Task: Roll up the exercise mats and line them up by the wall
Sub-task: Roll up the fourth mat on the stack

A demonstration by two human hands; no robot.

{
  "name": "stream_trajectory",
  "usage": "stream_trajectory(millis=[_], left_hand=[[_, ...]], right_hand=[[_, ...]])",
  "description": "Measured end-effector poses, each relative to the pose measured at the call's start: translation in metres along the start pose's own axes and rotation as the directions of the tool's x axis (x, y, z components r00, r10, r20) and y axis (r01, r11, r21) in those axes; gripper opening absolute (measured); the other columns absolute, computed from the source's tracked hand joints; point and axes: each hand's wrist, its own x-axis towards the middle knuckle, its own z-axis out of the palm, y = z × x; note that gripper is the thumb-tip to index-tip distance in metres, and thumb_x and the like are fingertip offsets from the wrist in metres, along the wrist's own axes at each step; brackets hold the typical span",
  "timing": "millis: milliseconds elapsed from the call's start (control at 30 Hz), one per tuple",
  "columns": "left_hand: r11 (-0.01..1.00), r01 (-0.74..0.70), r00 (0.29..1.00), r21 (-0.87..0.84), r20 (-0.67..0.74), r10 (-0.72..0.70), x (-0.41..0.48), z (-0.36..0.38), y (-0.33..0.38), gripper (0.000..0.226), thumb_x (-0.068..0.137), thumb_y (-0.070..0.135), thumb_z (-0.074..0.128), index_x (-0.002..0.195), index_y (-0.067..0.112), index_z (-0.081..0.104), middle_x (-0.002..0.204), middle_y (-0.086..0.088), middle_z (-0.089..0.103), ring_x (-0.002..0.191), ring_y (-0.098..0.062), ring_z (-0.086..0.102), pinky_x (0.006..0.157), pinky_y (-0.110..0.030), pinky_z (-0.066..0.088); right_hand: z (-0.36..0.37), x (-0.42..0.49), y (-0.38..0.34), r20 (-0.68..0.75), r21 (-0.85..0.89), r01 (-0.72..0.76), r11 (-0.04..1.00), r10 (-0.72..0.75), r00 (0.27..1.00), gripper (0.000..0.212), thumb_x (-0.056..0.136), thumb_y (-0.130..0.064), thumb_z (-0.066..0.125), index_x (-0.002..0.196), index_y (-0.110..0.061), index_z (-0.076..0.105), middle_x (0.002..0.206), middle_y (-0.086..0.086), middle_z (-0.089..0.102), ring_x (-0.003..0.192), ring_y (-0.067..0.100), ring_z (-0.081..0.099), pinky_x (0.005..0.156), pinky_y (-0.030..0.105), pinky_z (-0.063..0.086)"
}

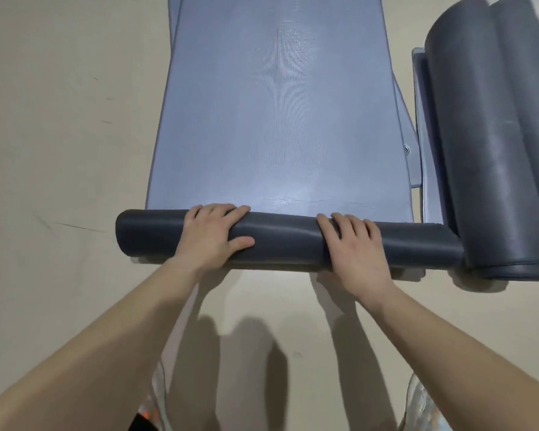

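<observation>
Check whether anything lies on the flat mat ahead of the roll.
Nothing visible lies on the flat mat ahead of the roll. Its right end, though, appears to touch a rolled mat beside it, which may rub.

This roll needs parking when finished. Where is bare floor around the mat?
Bare floor runs along the left of the flat mat, and on the near side of the roll. The right is crowded: finished rolled mats lie there, the nearest seemingly touching the roll's end.
</observation>
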Motion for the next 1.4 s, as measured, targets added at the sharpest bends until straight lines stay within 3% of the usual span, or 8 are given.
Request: stream_trajectory(millis=[167, 300, 533, 767, 1000, 1100, 1233, 1400], left_hand=[[0.998, -0.047, 0.988, -0.045, -0.152, 0.04, 0.004, 0.004, 0.009, 0.078, 0.09, 0.069, 0.049, 0.155, 0.026, 0.041, 0.158, -0.007, 0.041, 0.142, -0.031, 0.038, 0.122, -0.044, 0.019], [0.964, -0.07, 0.996, 0.256, -0.027, 0.08, -0.004, 0.029, 0.01, 0.134, 0.067, 0.086, 0.063, 0.161, 0.026, -0.012, 0.172, -0.006, -0.004, 0.158, -0.033, -0.004, 0.127, -0.052, 0.002], [0.972, -0.087, 0.99, 0.217, -0.09, 0.108, 0.045, 0.008, 0.005, 0.114, 0.059, 0.054, 0.08, 0.155, 0.031, 0.022, 0.153, 0.001, 0.041, 0.139, -0.026, 0.04, 0.121, -0.043, 0.024], [0.99, -0.072, 0.969, 0.117, 0.242, 0.042, 0.015, -0.014, 0.017, 0.111, 0.057, 0.06, 0.079, 0.151, 0.034, 0.027, 0.134, 0.009, 0.054, 0.118, -0.02, 0.055, 0.106, -0.037, 0.042], [0.978, -0.019, 0.994, 0.21, 0.11, -0.005, -0.064, 0.015, 0.02, 0.102, 0.061, 0.068, 0.071, 0.148, 0.033, 0.032, 0.142, 0.007, 0.051, 0.125, -0.022, 0.051, 0.112, -0.041, 0.034], [0.992, -0.031, 0.961, 0.121, 0.277, -0.004, -0.031, -0.01, 0.013, 0.102, 0.053, 0.071, 0.075, 0.142, 0.037, 0.038, 0.121, 0.01, 0.06, 0.104, -0.021, 0.06, 0.094, -0.04, 0.048], [0.999, 0.023, 0.861, 0.024, 0.508, -0.032, 0.007, -0.04, 0.009, 0.114, 0.048, 0.074, 0.085, 0.147, 0.04, 0.038, 0.127, 0.01, 0.061, 0.109, -0.022, 0.059, 0.093, -0.042, 0.052], [0.982, 0.042, 0.997, 0.184, 0.052, -0.052, -0.027, -0.02, 0.013, 0.12, 0.052, 0.087, 0.069, 0.153, 0.035, 0.031, 0.151, 0.007, 0.045, 0.133, -0.022, 0.046, 0.115, -0.043, 0.031]], right_hand=[[0.013, 0.023, 0.0, -0.087, -0.012, -0.071, 0.997, 0.07, 0.994, 0.117, 0.049, -0.072, 0.082, 0.147, -0.026, 0.037, 0.135, 0.005, 0.052, 0.122, 0.032, 0.05, 0.11, 0.05, 0.032], [0.003, 0.057, 0.013, 0.025, -0.036, -0.002, 0.999, 0.003, 1.0, 0.129, 0.043, -0.085, 0.069, 0.151, -0.03, 0.025, 0.145, 0.004, 0.045, 0.131, 0.03, 0.045, 0.112, 0.05, 0.03], [0.02, 0.065, 0.012, -0.107, -0.115, 0.045, 0.992, -0.057, 0.993, 0.122, 0.049, -0.063, 0.084, 0.151, -0.021, 0.032, 0.138, 0.011, 0.045, 0.126, 0.036, 0.045, 0.113, 0.058, 0.028], [-0.014, 0.051, 0.007, 0.29, -0.052, 0.14, 0.989, -0.119, 0.949, 0.11, 0.05, -0.072, 0.078, 0.141, -0.032, 0.031, 0.127, 0.0, 0.052, 0.109, 0.029, 0.058, 0.097, 0.045, 0.045], [-0.024, 0.028, -0.006, 0.54, 0.157, 0.088, 0.984, -0.16, 0.826, 0.113, 0.044, -0.068, 0.086, 0.142, -0.036, 0.039, 0.115, -0.007, 0.054, 0.103, 0.023, 0.058, 0.091, 0.042, 0.052], [-0.012, 0.012, -0.013, 0.378, 0.073, 0.069, 0.995, -0.092, 0.921, 0.124, 0.054, -0.069, 0.082, 0.156, -0.031, 0.023, 0.141, -0.001, 0.048, 0.128, 0.027, 0.048, 0.112, 0.047, 0.035], [0.007, -0.006, -0.021, 0.117, 0.01, 0.057, 0.998, -0.058, 0.991, 0.111, 0.062, -0.065, 0.08, 0.152, -0.03, 0.025, 0.147, 0.001, 0.044, 0.135, 0.028, 0.042, 0.116, 0.052, 0.025], [-0.018, 0.042, -0.004, 0.307, 0.121, 0.09, 0.989, -0.123, 0.944, 0.113, 0.052, -0.073, 0.08, 0.148, -0.038, 0.03, 0.135, -0.005, 0.051, 0.121, 0.024, 0.052, 0.106, 0.046, 0.037]])
